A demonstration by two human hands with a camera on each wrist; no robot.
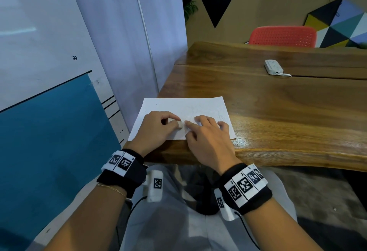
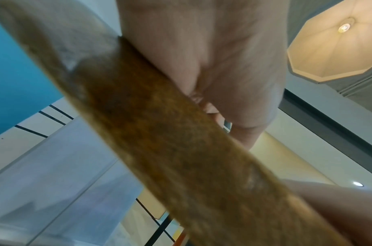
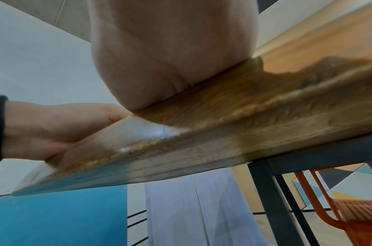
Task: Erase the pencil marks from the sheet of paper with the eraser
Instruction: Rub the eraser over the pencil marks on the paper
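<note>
The left hand (image 1: 156,129) rests on the sheet of paper (image 1: 184,107) with its fingers curled, pinching a small pale eraser (image 1: 180,124) between thumb and fingertips; the eraser sits at the tip of that hand, touching the paper. Just beside it, on its right, the right hand (image 1: 208,141) lies flat on the sheet with its fingers straight and spread, pressing the paper down, its index fingertip almost meeting the eraser. Faint pencil marks (image 1: 220,114) show on the paper beyond the right hand's fingers, toward the sheet's far right part. The paper lies near the front edge of the wooden bench (image 1: 278,101), under both hands. Well beyond the right hand, a white power strip (image 1: 273,66) lies on the bench, and a red chair (image 1: 283,36) stands behind the far edge. Both wrist views show only blurred palm and bench edge from below.
</note>
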